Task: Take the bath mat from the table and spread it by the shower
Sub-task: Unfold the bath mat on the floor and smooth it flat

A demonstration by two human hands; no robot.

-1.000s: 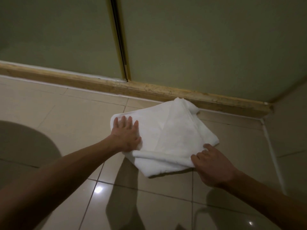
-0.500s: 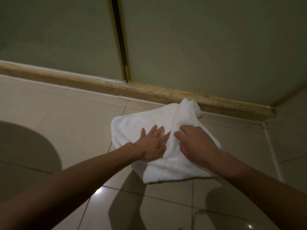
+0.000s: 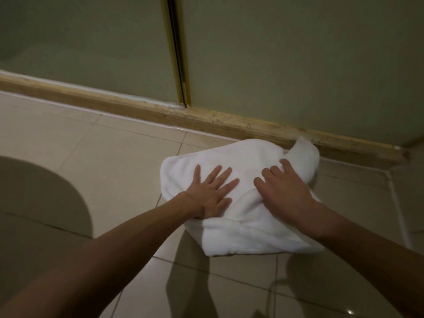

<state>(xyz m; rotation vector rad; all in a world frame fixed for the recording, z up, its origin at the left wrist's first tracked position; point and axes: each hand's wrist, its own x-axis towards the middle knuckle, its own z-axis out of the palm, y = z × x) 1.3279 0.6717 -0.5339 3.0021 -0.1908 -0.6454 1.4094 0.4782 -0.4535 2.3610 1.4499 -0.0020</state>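
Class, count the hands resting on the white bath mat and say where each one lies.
2. The left hand lies flat, fingers spread, on the left half of the bath mat; the right hand rests on its right half. No other hand is visible.

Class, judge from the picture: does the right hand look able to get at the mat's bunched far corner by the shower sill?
Probably yes: the right hand rests on the bath mat, the bunched corner just beyond its fingers, nothing between.
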